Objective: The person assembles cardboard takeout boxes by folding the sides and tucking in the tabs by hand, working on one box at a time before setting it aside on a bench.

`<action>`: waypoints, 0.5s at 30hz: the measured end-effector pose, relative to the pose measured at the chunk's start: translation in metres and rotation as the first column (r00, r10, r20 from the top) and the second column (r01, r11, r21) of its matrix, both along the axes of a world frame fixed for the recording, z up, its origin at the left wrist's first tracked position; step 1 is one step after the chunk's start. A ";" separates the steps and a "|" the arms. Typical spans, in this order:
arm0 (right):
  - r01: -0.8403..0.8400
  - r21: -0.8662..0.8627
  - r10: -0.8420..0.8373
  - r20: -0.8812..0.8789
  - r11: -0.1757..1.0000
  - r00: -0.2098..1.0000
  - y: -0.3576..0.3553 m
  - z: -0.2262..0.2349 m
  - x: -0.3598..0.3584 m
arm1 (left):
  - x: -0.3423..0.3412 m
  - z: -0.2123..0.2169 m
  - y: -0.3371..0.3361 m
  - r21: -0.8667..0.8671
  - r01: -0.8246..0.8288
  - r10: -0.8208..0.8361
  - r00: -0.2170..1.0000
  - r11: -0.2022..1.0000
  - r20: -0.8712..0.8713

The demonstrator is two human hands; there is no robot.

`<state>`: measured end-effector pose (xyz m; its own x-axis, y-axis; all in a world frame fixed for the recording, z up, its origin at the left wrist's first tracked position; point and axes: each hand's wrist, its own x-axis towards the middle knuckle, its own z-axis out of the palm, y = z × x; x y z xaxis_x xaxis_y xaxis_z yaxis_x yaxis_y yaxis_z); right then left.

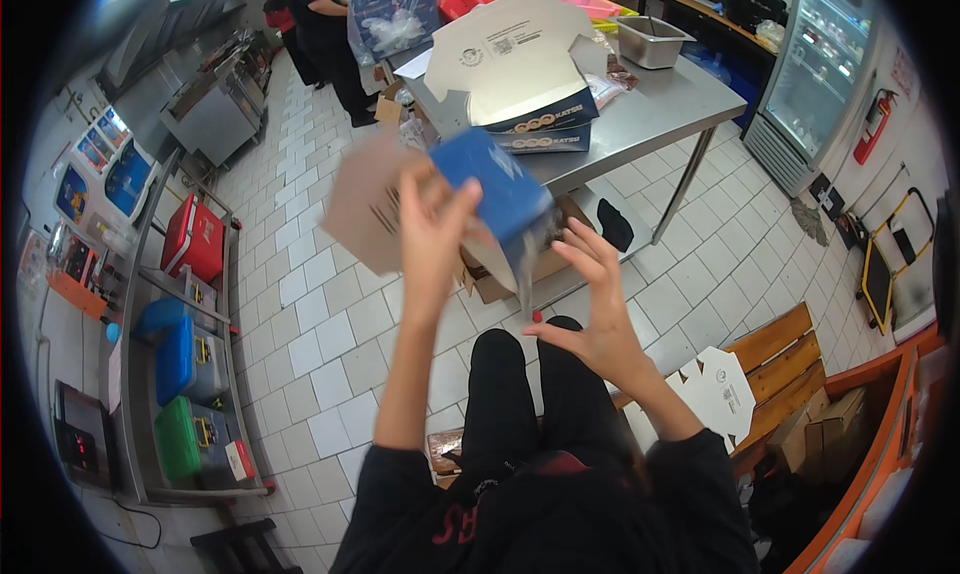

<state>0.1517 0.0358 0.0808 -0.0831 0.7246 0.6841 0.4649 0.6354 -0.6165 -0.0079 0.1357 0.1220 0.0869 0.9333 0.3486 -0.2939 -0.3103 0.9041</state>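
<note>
A blue cardboard box (pixel 492 186), partly folded and blurred by motion, is held up above my knees. A wide grey-brown flap (pixel 365 199) spreads out from its left side. My left hand (pixel 432 214) grips the box at its left edge, thumb and fingers bent over the card. Close to the box's right end is my right hand (pixel 598 299), thumb and fingers spread well apart. Its fingertips are at or near the box's edge; whether they touch cannot be made out. The underside of the box is hidden.
Ahead stands a steel table (pixel 690 99) bearing stacked blue boxes (pixel 545 139), a flat white box blank (pixel 510 44) and a metal pan (pixel 650 42). More blanks (pixel 720 389) lie on a wooden bench (pixel 780 359) at my right. A steel shelf (pixel 215 324) stands left. A person (pixel 325 34) stands beyond.
</note>
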 end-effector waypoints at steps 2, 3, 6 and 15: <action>0.062 -0.065 -0.064 -0.027 0.996 0.998 -0.013 -0.012 0.012 | -0.003 0.031 0.048 0.200 -0.120 0.145 0.982 0.972 -0.117; 0.093 -0.100 -0.098 -0.037 0.991 0.995 -0.020 -0.022 0.020 | -0.004 0.048 0.071 0.285 -0.133 0.195 0.959 0.949 -0.204; 0.238 -0.326 -0.273 -0.068 0.915 0.959 -0.061 -0.050 0.052 | 0.021 0.102 0.131 0.363 -0.039 0.196 0.892 0.931 -0.408; 0.496 -0.711 -0.603 0.127 0.497 0.787 -0.166 -0.184 0.123 | 0.127 0.034 0.216 -0.089 0.281 -0.249 0.611 0.956 -0.751</action>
<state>0.2744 -0.1301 -0.1031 0.5445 0.8371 -0.0533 0.4558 -0.3487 -0.8190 0.1193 0.3520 0.1560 0.5730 0.8157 0.0799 0.4021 -0.3647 0.8398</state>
